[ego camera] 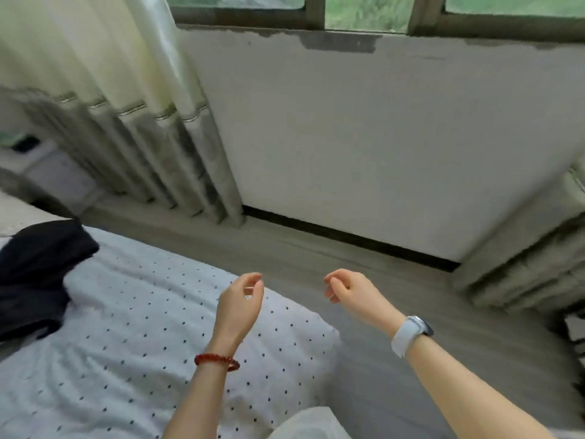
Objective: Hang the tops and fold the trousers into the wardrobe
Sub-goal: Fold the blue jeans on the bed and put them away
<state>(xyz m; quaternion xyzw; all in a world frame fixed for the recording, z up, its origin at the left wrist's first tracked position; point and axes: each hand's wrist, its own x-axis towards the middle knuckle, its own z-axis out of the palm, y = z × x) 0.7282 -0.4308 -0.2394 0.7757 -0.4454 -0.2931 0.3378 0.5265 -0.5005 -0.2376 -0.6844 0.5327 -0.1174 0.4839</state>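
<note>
A dark, crumpled garment (38, 274) lies at the left on a bed with a white dotted cover (133, 327). My left hand (239, 304), with a red bead bracelet on its wrist, hovers over the bed's corner with loosely curled fingers and holds nothing. My right hand (351, 293), with a white watch on its wrist, hangs over the floor beside the bed, fingers loosely curled and holding nothing. No wardrobe is in view.
A grey wooden floor (316, 248) runs between the bed and a white wall (380, 137) under a window. Pale curtains (126, 122) hang at the left, and more curtain fabric (531, 264) bunches at the right. A small white cabinet (41, 166) stands at the far left.
</note>
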